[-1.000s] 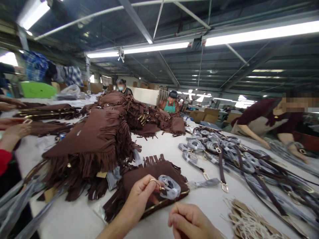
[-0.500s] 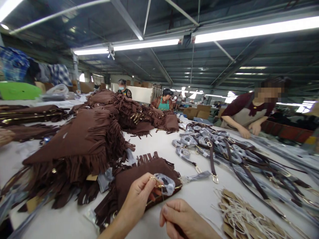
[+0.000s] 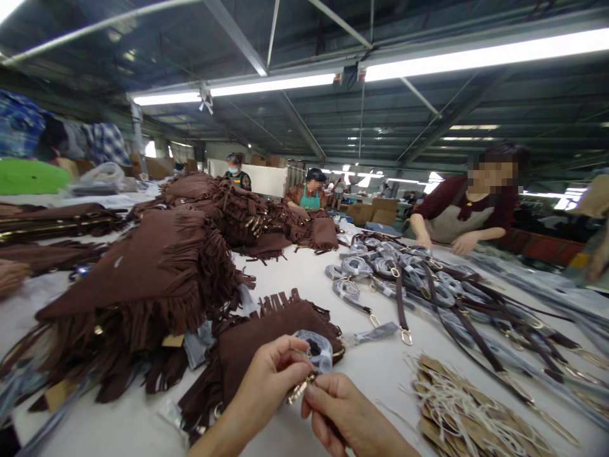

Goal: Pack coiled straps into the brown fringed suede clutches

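Note:
My left hand (image 3: 273, 374) is closed in a pinch at a small piece of gold metal hardware (image 3: 299, 390), which looks like a clasp. My right hand (image 3: 345, 409) is closed too, its thumb and fingertips meeting the left fingers by the hardware; what it grips is hidden. Just beyond the fingers shows a coil wrapped in clear plastic (image 3: 322, 351). It rests at the edge of a dark brown fringed bag (image 3: 257, 339), which lies flat on the white table (image 3: 295, 270) with a gold zip along its near side.
A tall pile of brown fringed bags (image 3: 137, 266) stands at the left. Plastic-wrapped straps (image 3: 404, 273) with gold clips cover the right. Cardboard tags (image 3: 457, 406) with white strings lie at the near right. A co-worker (image 3: 471, 209) leans over the table's far right side.
My right hand has moved up to my left fingers. The gold hardware now hangs lower, between both hands. The thin string seen before is hidden. The co-worker's hands have shifted left.

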{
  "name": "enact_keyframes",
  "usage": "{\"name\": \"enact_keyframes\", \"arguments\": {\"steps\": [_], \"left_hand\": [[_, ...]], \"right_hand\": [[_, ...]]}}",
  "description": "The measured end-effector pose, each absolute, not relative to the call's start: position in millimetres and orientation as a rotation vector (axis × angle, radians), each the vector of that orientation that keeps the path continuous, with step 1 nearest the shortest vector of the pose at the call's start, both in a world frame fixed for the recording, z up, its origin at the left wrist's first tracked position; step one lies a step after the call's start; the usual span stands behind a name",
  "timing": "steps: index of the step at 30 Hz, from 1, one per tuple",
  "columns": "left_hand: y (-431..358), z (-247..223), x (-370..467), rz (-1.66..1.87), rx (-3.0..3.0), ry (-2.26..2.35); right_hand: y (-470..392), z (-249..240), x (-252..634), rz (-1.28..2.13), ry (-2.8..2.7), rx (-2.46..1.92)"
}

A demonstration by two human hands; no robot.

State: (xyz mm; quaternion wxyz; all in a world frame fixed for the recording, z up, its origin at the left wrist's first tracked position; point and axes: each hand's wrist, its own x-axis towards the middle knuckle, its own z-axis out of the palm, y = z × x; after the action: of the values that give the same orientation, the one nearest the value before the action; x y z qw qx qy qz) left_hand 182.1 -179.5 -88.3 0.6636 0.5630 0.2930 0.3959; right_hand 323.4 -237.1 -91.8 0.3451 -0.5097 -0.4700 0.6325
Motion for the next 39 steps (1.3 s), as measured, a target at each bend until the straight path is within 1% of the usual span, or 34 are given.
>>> {"name": "enact_keyframes", "arguments": {"steps": [7,12,15,18,21,26,34,39], "left_hand": [[-176,-78,187,0.992,1.398,0.722],[-175,-81,190,0.82,1.289,0.647],[-172,-89,186,0.819,1.291,0.708],[-169,-94,171,0.774,1.507,0.828],[-173,-97,153,0.608,1.816,0.901],[-191,-107,144,0.395,2.135,0.844],[-204,-121,156,0.352,2.294,0.841],[-207,-123,164,0.206,2.409,0.98]], "right_hand": [[-238,-77,335,1.565,-1.285,-1.368],[-234,-79,345,1.544,-1.309,-1.33],[-232,-86,348,1.554,-1.393,-1.462],[-232,-92,351,1.575,-1.475,-1.604],[-234,-98,354,1.654,-1.551,-1.671],[-240,-107,352,1.717,-1.663,-1.747],[-241,-116,347,1.66,-1.716,-1.761],[-240,-117,349,1.606,-1.779,-1.742]]}}
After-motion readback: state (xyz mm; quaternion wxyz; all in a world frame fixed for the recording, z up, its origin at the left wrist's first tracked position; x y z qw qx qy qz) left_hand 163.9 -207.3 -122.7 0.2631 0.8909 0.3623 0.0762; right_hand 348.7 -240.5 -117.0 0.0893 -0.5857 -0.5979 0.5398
